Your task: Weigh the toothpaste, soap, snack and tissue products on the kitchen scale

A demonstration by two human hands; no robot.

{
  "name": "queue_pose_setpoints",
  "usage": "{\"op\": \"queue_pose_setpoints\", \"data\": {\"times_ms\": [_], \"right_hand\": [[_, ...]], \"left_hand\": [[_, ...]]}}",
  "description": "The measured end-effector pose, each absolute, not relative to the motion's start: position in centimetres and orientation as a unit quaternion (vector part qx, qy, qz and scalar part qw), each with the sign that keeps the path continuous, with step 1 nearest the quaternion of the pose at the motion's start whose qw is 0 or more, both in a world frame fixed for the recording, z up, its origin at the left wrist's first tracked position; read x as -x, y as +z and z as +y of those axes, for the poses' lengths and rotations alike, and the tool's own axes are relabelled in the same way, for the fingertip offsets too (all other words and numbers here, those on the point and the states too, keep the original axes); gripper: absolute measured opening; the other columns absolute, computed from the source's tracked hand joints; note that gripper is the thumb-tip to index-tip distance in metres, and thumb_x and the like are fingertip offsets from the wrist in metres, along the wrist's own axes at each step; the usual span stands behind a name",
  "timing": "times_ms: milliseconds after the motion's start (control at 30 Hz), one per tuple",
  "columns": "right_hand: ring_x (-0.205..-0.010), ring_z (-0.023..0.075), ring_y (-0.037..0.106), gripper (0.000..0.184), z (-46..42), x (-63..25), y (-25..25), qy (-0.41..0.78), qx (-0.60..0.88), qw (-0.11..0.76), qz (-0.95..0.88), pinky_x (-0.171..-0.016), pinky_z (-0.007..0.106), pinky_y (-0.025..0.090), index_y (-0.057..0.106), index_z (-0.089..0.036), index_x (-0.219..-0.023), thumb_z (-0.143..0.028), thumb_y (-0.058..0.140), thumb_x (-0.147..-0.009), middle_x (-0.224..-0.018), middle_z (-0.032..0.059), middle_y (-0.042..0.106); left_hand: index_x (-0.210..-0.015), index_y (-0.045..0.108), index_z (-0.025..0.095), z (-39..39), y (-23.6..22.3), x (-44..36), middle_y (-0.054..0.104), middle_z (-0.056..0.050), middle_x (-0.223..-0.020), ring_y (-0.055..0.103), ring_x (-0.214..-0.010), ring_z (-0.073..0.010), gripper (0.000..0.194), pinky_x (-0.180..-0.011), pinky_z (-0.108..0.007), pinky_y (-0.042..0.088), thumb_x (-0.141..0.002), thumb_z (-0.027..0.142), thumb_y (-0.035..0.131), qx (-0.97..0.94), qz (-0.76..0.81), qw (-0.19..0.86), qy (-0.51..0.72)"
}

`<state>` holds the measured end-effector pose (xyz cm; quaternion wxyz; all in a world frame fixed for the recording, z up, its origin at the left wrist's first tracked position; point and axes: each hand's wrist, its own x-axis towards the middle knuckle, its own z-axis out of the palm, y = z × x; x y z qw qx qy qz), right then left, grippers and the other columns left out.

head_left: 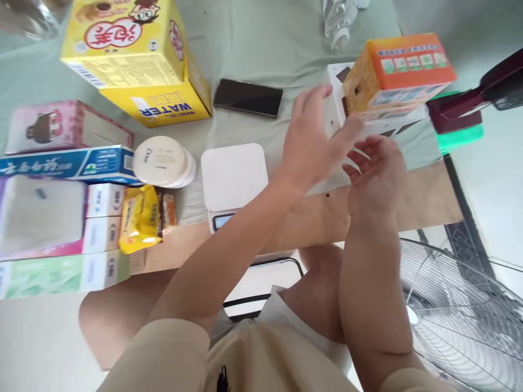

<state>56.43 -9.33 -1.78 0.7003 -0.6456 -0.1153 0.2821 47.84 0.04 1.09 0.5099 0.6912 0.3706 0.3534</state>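
My left hand (308, 141) hovers at the left side of an orange and yellow box (392, 71), fingers spread and holding nothing. The box rests on a white box (335, 81) with dark printed patches. Just in front of these two boxes, my right hand (378, 174) is turned partly palm-up with loosely curled fingers. It appears to hold nothing. A white kitchen scale (235, 174) lies left of my left forearm, its small display partly covered by that arm. Behind the scale is a black smartphone (248, 98).
Stacked yellow boxes (155, 100), a round cream jar (163, 161), a yellow snack packet (141, 218), a blue box (69, 163) and tissue packs (43, 212) crowd the left. A clear plastic bottle (337, 22) lies at the back. A wire-caged fan (457, 310) stands lower right.
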Motion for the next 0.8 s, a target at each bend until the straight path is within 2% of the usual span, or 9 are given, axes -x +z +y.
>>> {"op": "queue_pose_setpoints", "data": {"times_ms": [100, 200, 267, 367, 467, 633, 700, 800], "right_hand": [[-0.093, 0.0099, 0.064, 0.022, -9.2, -58.0, -2.3, 0.226, 0.653, 0.717, -0.091, -0.073, 0.021, 0.048, 0.055, -0.025, -0.099, -0.042, 0.051, -0.086, -0.111, 0.0024, 0.062], [-0.097, 0.0106, 0.065, 0.023, -9.1, -58.3, -2.6, 0.209, 0.650, 0.725, -0.092, -0.076, 0.022, 0.049, 0.052, -0.026, -0.101, -0.044, 0.048, -0.087, -0.116, 0.0032, 0.061], [-0.105, 0.0121, 0.066, 0.026, -9.2, -58.2, -2.8, 0.215, 0.661, 0.711, -0.109, -0.080, 0.024, 0.051, 0.050, -0.027, -0.103, -0.047, 0.045, -0.088, -0.121, 0.0042, 0.060], [-0.116, 0.0156, 0.066, 0.031, -9.5, -58.4, -3.4, 0.221, 0.682, 0.683, -0.139, -0.085, 0.028, 0.053, 0.046, -0.028, -0.106, -0.054, 0.042, -0.090, -0.129, 0.0057, 0.058], [-0.125, 0.0183, 0.064, 0.035, -9.8, -58.9, -4.2, 0.220, 0.687, 0.675, -0.154, -0.090, 0.031, 0.054, 0.044, -0.029, -0.110, -0.058, 0.040, -0.091, -0.134, 0.0061, 0.056], [-0.141, 0.0194, 0.057, 0.039, -9.5, -59.1, -4.4, 0.228, 0.671, 0.694, -0.125, -0.105, 0.039, 0.053, 0.045, -0.032, -0.119, -0.058, 0.036, -0.092, -0.145, 0.0048, 0.052], [-0.152, 0.0182, 0.048, 0.040, -8.9, -59.2, -4.1, 0.216, 0.648, 0.721, -0.116, -0.114, 0.043, 0.049, 0.043, -0.036, -0.126, -0.055, 0.033, -0.092, -0.154, 0.0022, 0.046], [-0.163, 0.0152, 0.034, 0.052, -7.9, -59.8, -3.6, 0.179, 0.640, 0.735, -0.135, -0.124, 0.042, 0.042, 0.035, -0.041, -0.141, -0.048, 0.034, -0.090, -0.171, -0.0018, 0.026]], "left_hand": [[-0.140, 0.050, 0.020, 2.8, 1.8, -52.5, 0.045, -0.013, -0.165, 0.035, -0.162, -0.0280, 0.078, -0.137, -0.040, 0.030, -0.073, 0.027, 0.091, -0.743, 0.339, 0.480, 0.321], [-0.150, 0.047, 0.014, 5.4, 1.8, -55.2, 0.042, -0.015, -0.168, 0.026, -0.166, -0.0363, 0.103, -0.140, -0.050, 0.024, -0.060, 0.027, 0.097, -0.793, 0.288, 0.463, 0.271], [-0.148, 0.051, 0.021, 6.9, 1.4, -56.0, 0.053, -0.011, -0.159, 0.032, -0.163, -0.0392, 0.103, -0.138, -0.053, 0.029, -0.057, 0.029, 0.098, -0.815, 0.261, 0.456, 0.244], [-0.141, 0.054, 0.031, 8.1, 1.0, -56.0, 0.061, -0.006, -0.146, 0.039, -0.158, -0.0378, 0.097, -0.135, -0.052, 0.037, -0.056, 0.033, 0.100, -0.828, 0.240, 0.459, 0.216], [-0.141, 0.051, 0.027, 7.6, 1.4, -55.1, 0.060, -0.008, -0.145, 0.041, -0.156, -0.0351, 0.095, -0.133, -0.048, 0.037, -0.059, 0.032, 0.099, -0.835, 0.244, 0.446, 0.211], [-0.149, 0.043, 0.014, 6.8, 2.6, -53.3, 0.057, -0.014, -0.146, 0.058, -0.137, -0.0289, 0.094, -0.121, -0.045, 0.047, -0.070, 0.027, 0.091, -0.865, 0.230, 0.412, 0.168], [-0.148, 0.045, 0.018, 6.9, 2.4, -52.9, 0.056, -0.011, -0.152, 0.057, -0.142, -0.0287, 0.095, -0.123, -0.043, 0.046, -0.066, 0.021, 0.092, -0.854, 0.220, 0.437, 0.176], [-0.150, 0.043, 0.024, 7.0, 1.6, -52.7, 0.048, -0.006, -0.165, 0.046, -0.155, -0.0277, 0.098, -0.130, -0.043, 0.042, -0.065, 0.016, 0.091, -0.812, 0.204, 0.501, 0.218]]}}
